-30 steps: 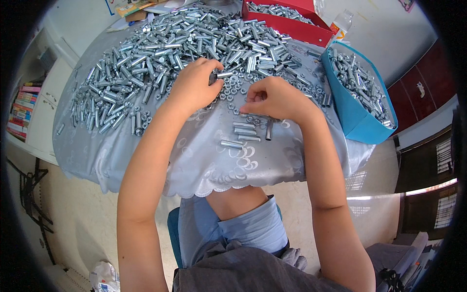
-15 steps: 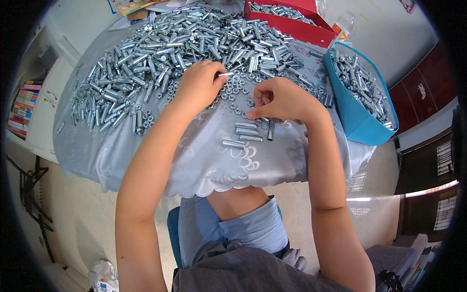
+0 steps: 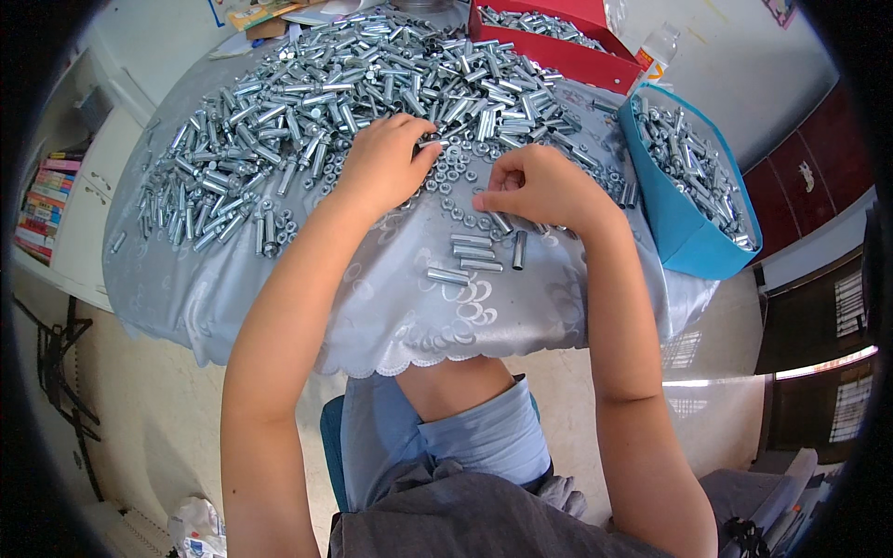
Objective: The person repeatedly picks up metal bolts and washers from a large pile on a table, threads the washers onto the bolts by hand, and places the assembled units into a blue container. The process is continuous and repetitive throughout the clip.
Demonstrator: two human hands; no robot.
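both hands curled among loose nuts: left hand pinching a bolt, right hand closed (contents hidden)

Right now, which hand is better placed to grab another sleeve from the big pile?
Left. The left hand rests at the pile of metal sleeves; the right hand is beside the sorted row.

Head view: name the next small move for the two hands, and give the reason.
Probably bring the left hand across to the right hand. The left fingertips pinch a small metal piece at the edge of the pile of bolts, while the right hand is curled over the loose nuts and seems to hold a bolt. A few bolts already lie in a row nearer the body.
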